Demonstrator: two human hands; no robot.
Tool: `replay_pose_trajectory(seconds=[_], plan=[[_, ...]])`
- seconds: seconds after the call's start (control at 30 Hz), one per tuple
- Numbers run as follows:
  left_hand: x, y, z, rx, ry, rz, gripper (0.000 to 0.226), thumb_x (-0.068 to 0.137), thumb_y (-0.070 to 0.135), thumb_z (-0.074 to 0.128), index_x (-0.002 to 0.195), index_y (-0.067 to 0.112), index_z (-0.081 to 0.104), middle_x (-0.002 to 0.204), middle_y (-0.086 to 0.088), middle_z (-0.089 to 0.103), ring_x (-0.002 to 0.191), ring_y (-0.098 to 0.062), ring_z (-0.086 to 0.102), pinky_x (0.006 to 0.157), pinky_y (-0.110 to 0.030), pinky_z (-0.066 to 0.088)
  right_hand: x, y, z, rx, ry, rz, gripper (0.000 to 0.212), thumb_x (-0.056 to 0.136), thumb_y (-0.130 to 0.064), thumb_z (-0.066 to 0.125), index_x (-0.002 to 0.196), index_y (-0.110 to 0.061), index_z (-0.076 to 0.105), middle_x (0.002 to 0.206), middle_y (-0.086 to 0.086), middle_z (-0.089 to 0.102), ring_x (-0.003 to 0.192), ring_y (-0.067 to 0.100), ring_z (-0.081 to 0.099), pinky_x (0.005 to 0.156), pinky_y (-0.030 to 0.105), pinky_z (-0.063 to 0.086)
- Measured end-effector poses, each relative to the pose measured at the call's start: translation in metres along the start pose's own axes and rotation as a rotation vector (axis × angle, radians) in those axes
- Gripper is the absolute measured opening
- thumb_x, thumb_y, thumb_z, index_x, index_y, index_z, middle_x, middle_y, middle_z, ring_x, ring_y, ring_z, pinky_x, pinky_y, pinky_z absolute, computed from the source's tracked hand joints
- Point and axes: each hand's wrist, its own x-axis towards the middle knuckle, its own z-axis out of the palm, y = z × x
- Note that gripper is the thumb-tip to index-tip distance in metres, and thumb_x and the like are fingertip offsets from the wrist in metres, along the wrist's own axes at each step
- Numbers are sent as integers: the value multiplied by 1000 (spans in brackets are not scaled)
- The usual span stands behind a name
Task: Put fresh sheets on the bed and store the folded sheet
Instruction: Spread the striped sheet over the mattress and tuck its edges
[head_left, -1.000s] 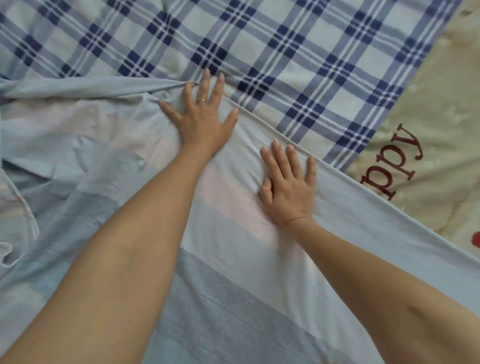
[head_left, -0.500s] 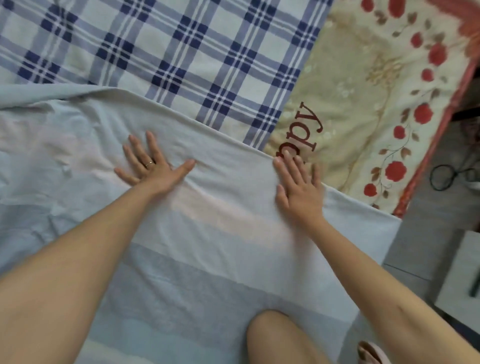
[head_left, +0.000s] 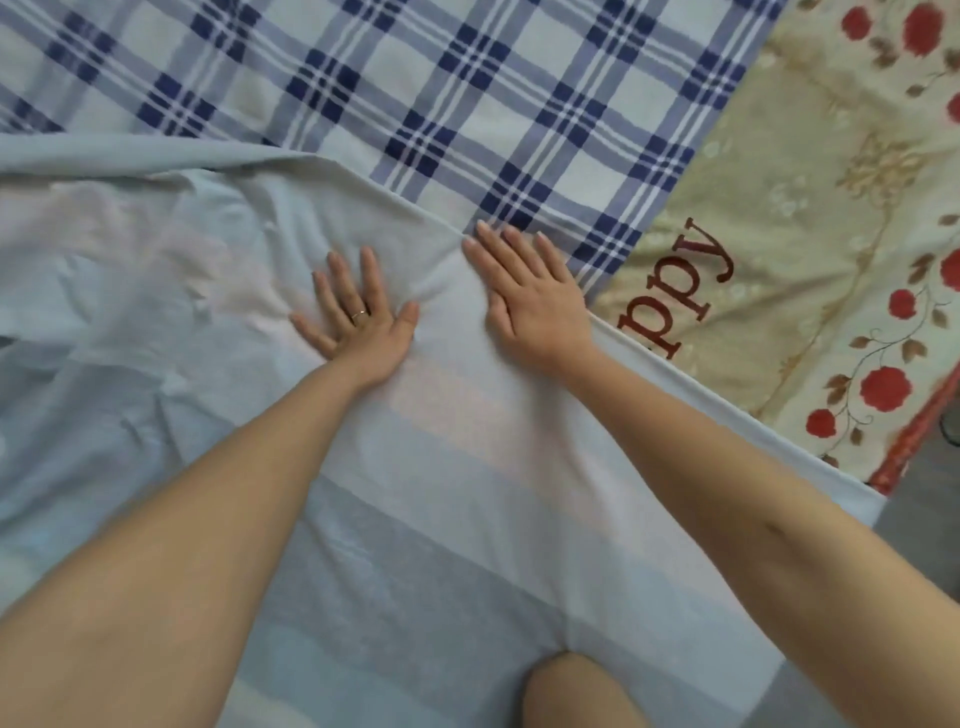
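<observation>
Left hand (head_left: 358, 317) spread, right hand (head_left: 530, 291) fingers together, flat on sheet (head_left: 467, 467); uneven push may bunch it near bed (head_left: 810, 218) edge.

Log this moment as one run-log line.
step: spreading | left hand: rests flat on light blue sheet | right hand: flat on its edge, beside plaid sheet | floral quilt: uncovered, right

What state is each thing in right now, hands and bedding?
Pale blue sheet: spread out, wrinkled at left.
Left hand: open, pressed flat on it.
Right hand: open, flat at its edge.
Checked sheet: flat, partly covered.
Floral cover: flat, underneath both sheets.
</observation>
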Motion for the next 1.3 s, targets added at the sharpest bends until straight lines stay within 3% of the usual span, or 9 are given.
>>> replay_pose_trajectory(seconds=[0.27,0.43,0.57,0.67,0.83,0.93,1.0,1.13,1.3], plan=[[-28,-8,-7,-89,64,103,66,97,43,30,150,28,-7,157,-2,-19,144,-18,-17,108,-60,-12,20,-52,-61,-68,-234,227,59,95,-17,32,151,-10,12,159,7,2,146,26,-1,118,43,1],[-148,-83,74,7,197,288,63,84,48,38,141,18,40,154,-12,23,143,-26,18,108,-60,5,-69,-100,-18,-36,-70,-37,63,87,-28,37,147,-10,26,154,10,26,142,28,22,116,41,5],[-185,-231,103,191,237,178,72,78,59,38,145,35,24,154,5,22,141,-27,23,103,-67,15,-110,-147,41,-106,-263,-413,74,85,-47,37,151,-26,11,151,2,33,139,23,23,115,46,0],[-167,-340,73,188,332,-48,78,76,65,35,146,33,24,155,2,23,141,-29,20,101,-69,10,-79,-217,73,-161,-276,-414,73,85,-63,30,150,-36,13,152,0,33,138,27,22,110,56,0],[-133,-477,6,-167,511,-602,90,82,67,44,151,26,4,159,-9,-4,145,-32,-4,104,-68,-4,16,-372,92,-217,-208,-487,78,84,-69,23,144,-36,-15,158,2,-13,146,23,-9,107,55,-20],[-129,-556,-30,-413,492,-855,111,73,77,47,149,24,-13,157,-7,-16,145,-30,-11,107,-68,-3,68,-472,110,-187,-86,-549,88,82,-71,23,149,-21,-5,159,5,-5,147,22,-2,112,45,-17],[-129,-621,-46,-499,405,-882,115,67,83,44,147,29,-17,156,-2,-21,144,-29,-15,107,-68,-3,96,-543,125,-168,-12,-576,87,83,-67,28,150,-15,12,158,9,12,146,24,12,114,41,-7],[-123,-674,-56,-503,318,-852,125,53,91,45,143,38,-23,153,7,-29,142,-27,-22,105,-70,-8,138,-604,134,-186,-8,-479,68,96,-45,32,150,-31,-6,159,-1,-10,147,19,-5,115,44,-11],[-118,-716,-72,-534,197,-819,141,39,94,49,138,37,-34,149,2,-38,140,-27,-29,103,-68,-11,149,-656,144,-211,38,-426,61,97,-38,32,151,-31,3,160,0,-1,147,23,2,116,48,-4]])
